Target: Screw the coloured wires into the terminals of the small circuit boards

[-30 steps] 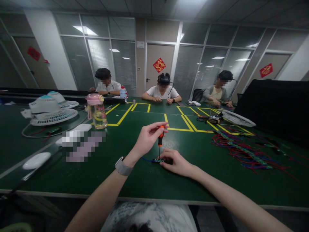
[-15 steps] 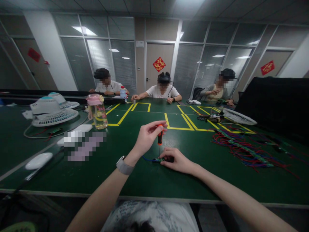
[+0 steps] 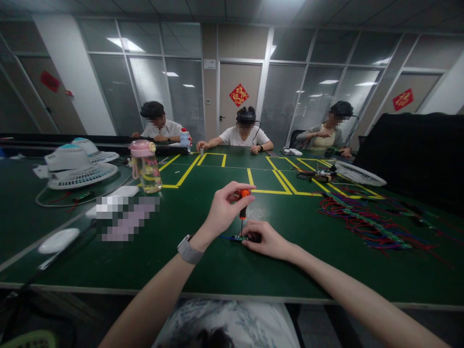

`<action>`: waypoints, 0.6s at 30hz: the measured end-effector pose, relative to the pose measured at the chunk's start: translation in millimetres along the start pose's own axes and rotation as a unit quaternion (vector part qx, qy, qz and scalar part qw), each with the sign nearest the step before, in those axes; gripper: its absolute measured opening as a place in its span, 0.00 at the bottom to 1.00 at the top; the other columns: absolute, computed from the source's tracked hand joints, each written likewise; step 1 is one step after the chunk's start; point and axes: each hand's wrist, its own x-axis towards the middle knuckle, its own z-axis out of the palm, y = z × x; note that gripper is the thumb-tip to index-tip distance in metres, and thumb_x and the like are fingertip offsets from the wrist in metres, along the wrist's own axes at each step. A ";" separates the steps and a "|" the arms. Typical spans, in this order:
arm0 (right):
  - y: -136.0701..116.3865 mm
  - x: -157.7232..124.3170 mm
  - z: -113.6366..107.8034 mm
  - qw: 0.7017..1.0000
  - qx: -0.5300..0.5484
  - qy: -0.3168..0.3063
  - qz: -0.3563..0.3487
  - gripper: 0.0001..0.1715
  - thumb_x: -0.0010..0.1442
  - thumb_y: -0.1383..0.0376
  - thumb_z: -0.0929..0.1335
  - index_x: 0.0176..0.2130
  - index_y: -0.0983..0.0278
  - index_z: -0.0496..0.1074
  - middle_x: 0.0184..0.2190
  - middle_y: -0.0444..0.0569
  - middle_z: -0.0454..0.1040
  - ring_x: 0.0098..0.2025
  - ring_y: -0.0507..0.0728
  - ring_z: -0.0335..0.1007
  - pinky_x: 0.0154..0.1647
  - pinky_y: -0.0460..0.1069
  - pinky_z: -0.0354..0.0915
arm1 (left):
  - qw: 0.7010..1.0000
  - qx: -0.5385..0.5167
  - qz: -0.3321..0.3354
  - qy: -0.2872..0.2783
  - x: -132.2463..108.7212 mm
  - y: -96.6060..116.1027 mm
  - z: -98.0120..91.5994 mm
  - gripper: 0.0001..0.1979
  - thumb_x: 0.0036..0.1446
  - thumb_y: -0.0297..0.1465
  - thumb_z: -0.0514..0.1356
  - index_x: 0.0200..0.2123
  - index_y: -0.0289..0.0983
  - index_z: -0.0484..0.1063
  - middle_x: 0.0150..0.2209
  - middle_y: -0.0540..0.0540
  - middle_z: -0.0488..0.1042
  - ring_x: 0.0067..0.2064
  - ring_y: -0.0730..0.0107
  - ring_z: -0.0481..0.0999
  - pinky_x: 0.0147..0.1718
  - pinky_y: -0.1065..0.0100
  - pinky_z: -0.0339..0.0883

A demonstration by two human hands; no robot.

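Note:
My left hand (image 3: 224,209) pinches the orange-and-black handle of a small screwdriver (image 3: 242,205), held upright with its tip down on a small green circuit board (image 3: 237,238) on the green table (image 3: 217,266). A grey watch sits on that wrist. My right hand (image 3: 266,238) presses its fingers down on the board and a dark part beside it, holding them flat on the table. Thin blue wire trails left from the board.
A pink-lidded water bottle (image 3: 145,166) and white fan parts (image 3: 78,168) stand at the left. A heap of red, blue and green wires (image 3: 366,220) lies at the right. Three people sit at the far side. Yellow tape lines (image 3: 270,182) mark the tabletop.
My left fingers have shifted on the screwdriver handle while it stays upright on the board. My right hand has kept its hold. A person opposite has stretched a hand out on the table.

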 end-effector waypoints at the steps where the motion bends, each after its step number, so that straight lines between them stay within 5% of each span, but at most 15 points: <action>1: 0.3 0.0 0.2 1.000 0.000 0.001 0.000 0.06 0.54 0.69 0.70 0.36 0.66 0.76 0.27 0.44 0.67 0.27 0.50 0.62 0.28 0.45 0.60 | 0.999 0.041 0.021 0.018 -0.5 -0.4 0.1 0.11 0.53 0.34 0.66 0.40 0.38 0.78 0.38 0.46 0.72 0.38 0.71 0.73 0.39 0.69 0.70; 4: 1.3 -0.2 0.8 1.000 0.004 0.002 -0.003 0.07 0.54 0.69 0.70 0.36 0.66 0.76 0.26 0.44 0.67 0.27 0.50 0.62 0.28 0.45 0.59 | 0.992 0.104 0.056 0.038 -1.2 0.6 0.5 0.10 0.59 0.34 0.60 0.41 0.40 0.79 0.41 0.45 0.70 0.43 0.69 0.72 0.45 0.67 0.68; 7: 1.6 -0.4 0.9 1.000 0.004 -0.001 -0.003 0.07 0.54 0.69 0.70 0.36 0.66 0.76 0.26 0.44 0.67 0.27 0.50 0.62 0.28 0.44 0.59 | 1.000 -0.007 0.014 -0.009 -0.4 2.7 1.1 0.15 0.64 0.34 0.53 0.48 0.38 0.75 0.46 0.42 0.72 0.44 0.66 0.75 0.44 0.64 0.71; 10: 1.3 -0.6 0.0 1.000 0.004 -0.005 -0.002 0.07 0.55 0.69 0.70 0.36 0.66 0.76 0.27 0.44 0.67 0.27 0.50 0.62 0.28 0.45 0.60 | 0.997 -0.069 -0.024 -0.028 0.2 2.1 1.2 0.14 0.60 0.34 0.59 0.48 0.36 0.75 0.41 0.43 0.75 0.38 0.67 0.76 0.38 0.66 0.73; 14: 1.2 -1.2 -2.8 1.000 0.002 -0.003 0.003 0.06 0.55 0.68 0.70 0.36 0.66 0.76 0.28 0.45 0.68 0.27 0.50 0.63 0.28 0.45 0.60 | 0.998 0.044 0.037 0.024 -1.0 -1.0 0.3 0.09 0.58 0.35 0.62 0.40 0.39 0.79 0.37 0.46 0.71 0.38 0.70 0.73 0.36 0.71 0.69; 18: 2.5 -2.3 -4.8 1.000 -0.001 -0.001 0.009 0.06 0.55 0.68 0.70 0.36 0.66 0.76 0.27 0.44 0.67 0.27 0.50 0.63 0.28 0.45 0.60 | 0.996 0.074 0.042 0.006 -1.5 -0.8 0.3 0.15 0.65 0.32 0.53 0.50 0.42 0.75 0.47 0.44 0.70 0.49 0.68 0.71 0.50 0.67 0.65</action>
